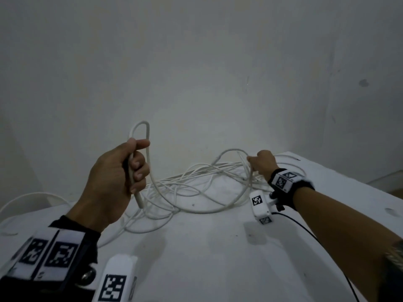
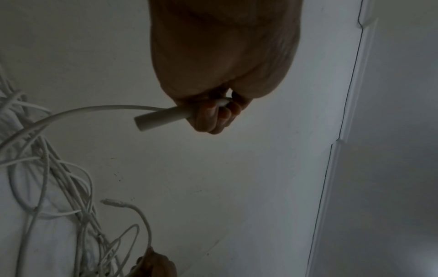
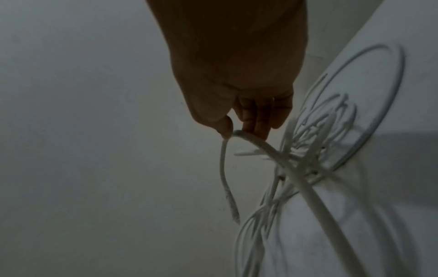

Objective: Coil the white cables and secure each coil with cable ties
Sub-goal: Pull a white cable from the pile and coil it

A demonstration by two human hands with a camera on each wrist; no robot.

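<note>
Fingers of the left hand [image 1: 113, 177] curl tight around a thick white cable [image 1: 152, 171], its blunt cut end poking out just below the fist and a loop arching above the thumb. Right hand [image 1: 262, 163] pinches a thinner white cable [image 3: 222, 168] between thumb and fingertips. Tangled white cables [image 1: 196, 182] sprawl between both hands on the white table [image 1: 218, 258]. Black-and-white square code markers sit on both wristbands; no readable writing.
</note>
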